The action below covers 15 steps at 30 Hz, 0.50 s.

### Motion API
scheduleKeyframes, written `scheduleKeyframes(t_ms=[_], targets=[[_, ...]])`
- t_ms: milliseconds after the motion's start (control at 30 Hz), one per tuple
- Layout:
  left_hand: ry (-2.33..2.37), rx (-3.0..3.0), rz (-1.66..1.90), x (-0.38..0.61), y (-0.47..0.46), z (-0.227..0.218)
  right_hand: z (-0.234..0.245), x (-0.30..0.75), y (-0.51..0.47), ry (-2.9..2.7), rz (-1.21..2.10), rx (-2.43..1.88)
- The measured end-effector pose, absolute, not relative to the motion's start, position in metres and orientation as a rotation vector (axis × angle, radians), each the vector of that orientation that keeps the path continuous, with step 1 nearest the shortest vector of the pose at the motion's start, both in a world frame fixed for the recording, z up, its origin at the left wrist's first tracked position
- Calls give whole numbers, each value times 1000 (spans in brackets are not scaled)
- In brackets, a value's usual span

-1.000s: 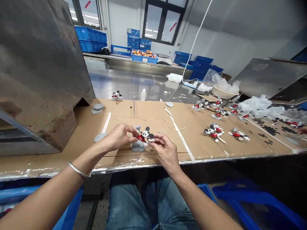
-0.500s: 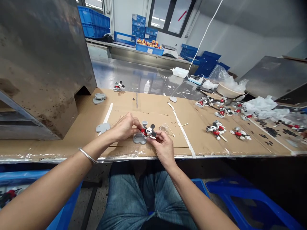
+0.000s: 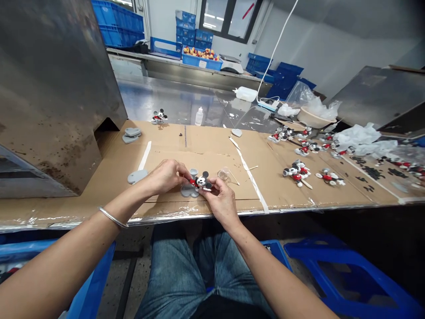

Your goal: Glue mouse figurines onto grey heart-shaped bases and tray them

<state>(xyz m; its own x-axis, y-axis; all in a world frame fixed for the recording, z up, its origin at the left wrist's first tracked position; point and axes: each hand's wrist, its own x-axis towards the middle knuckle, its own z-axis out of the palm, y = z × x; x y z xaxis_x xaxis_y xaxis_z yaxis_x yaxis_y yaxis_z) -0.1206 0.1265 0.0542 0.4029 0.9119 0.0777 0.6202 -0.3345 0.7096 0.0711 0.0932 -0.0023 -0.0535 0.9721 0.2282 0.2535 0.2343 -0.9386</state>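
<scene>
A Mickey Mouse figurine in red, black and white is held between my two hands, low over the cardboard. My left hand pinches its red body from the left. From the right, my right hand closes its fingers on the head and ear side. Under the figurine lies a grey mouse-head-shaped base, partly covered by it; whether the two are joined I cannot tell. A small grey cup-shaped piece stands just behind the figurine. Beside my left wrist lies another grey base.
A clear small dish and a cotton swab lie right of my hands. Several figurines cover the right side. A white dropper bottle stands behind. A metal box rises at left, near stacked grey bases.
The view has shifted slightly, so the scene sits a little further left and higher. Both hands keep their grip on the figurine, with hardly any movement against the table.
</scene>
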Motion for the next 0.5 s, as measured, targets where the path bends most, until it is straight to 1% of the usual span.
scheduleKeyframes(t_ms=[233, 500], targets=[[1412, 1983, 543, -120, 127, 57, 5, 73, 96, -1648, 811, -1240], [1362, 1855, 583, -124, 129, 50, 4, 74, 100, -1655, 900, -1209]])
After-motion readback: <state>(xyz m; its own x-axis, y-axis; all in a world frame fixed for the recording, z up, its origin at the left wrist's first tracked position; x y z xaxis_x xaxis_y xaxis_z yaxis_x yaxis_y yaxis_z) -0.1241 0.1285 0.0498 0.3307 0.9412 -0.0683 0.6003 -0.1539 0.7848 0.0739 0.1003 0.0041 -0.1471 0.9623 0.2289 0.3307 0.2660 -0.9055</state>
